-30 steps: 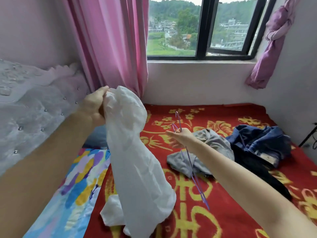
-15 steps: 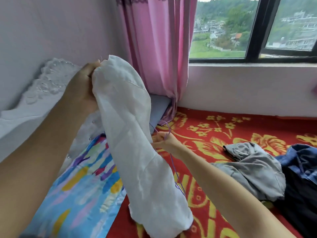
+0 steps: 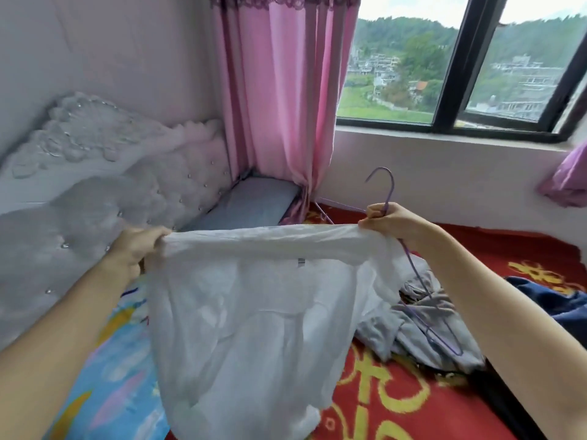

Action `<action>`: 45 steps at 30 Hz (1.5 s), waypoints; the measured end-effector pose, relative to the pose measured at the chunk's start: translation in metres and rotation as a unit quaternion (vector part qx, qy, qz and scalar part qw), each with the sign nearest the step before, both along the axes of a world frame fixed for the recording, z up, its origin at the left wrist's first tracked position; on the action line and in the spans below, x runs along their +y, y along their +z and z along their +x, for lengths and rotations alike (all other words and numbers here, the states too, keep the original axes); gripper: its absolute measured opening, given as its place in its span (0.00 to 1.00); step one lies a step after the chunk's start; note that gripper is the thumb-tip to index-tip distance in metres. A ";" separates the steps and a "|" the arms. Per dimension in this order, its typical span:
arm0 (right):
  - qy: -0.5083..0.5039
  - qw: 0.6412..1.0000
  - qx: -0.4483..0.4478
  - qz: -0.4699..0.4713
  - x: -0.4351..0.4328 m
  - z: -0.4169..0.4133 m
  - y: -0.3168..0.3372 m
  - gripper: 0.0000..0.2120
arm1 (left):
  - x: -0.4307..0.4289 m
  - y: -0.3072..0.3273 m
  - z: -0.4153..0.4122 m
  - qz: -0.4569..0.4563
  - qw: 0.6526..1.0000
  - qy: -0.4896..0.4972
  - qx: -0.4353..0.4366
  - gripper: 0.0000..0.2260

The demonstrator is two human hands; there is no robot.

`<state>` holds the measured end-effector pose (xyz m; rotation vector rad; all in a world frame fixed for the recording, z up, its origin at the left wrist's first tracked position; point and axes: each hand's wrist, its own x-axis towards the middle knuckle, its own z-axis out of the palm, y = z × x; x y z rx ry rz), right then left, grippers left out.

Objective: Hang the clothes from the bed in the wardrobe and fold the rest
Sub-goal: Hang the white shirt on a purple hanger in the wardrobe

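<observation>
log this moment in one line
left hand: grips white garment | right hand: grips garment plus purple hanger | garment: stretched between hands

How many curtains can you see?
2. The pink curtain hangs left of the window. The purple curtain pokes in at the picture's right edge, mostly cut off, so more could be hidden there.

hanger [image 3: 391,192] pt behind white garment [image 3: 247,312] | navy clothes [image 3: 565,306] cut off, R edge
</observation>
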<state>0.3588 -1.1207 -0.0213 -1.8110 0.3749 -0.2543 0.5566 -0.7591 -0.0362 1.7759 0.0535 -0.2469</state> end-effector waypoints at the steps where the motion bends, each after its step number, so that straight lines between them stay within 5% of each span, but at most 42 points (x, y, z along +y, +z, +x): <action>1: -0.004 0.999 0.023 -0.026 -0.003 -0.004 -0.002 0.25 | -0.006 -0.006 -0.001 -0.015 1.000 -0.018 0.009 0.08; 6: -0.040 0.970 0.154 -0.183 -0.003 -0.009 -0.051 0.24 | -0.029 -0.014 -0.011 -0.078 0.995 -0.068 -0.008 0.07; 15: -0.109 0.972 0.102 -0.183 -0.003 -0.006 -0.094 0.25 | -0.047 0.007 -0.025 -0.015 0.969 -0.136 -0.207 0.07; 21: 0.020 1.000 0.016 -0.018 0.004 -0.022 -0.073 0.15 | -0.053 -0.008 -0.030 0.008 0.968 -0.125 -0.216 0.08; 26: 0.093 0.992 0.030 0.074 0.021 -0.041 -0.061 0.03 | -0.054 -0.029 -0.029 0.051 0.971 -0.090 -0.216 0.09; 35: 0.261 0.952 0.136 0.077 0.039 -0.054 -0.066 0.22 | -0.060 -0.033 -0.033 0.051 0.966 -0.073 -0.242 0.09; 45: 0.091 0.985 0.114 0.093 0.098 -0.026 -0.097 0.19 | -0.078 -0.036 -0.083 -0.054 0.961 -0.144 -0.230 0.12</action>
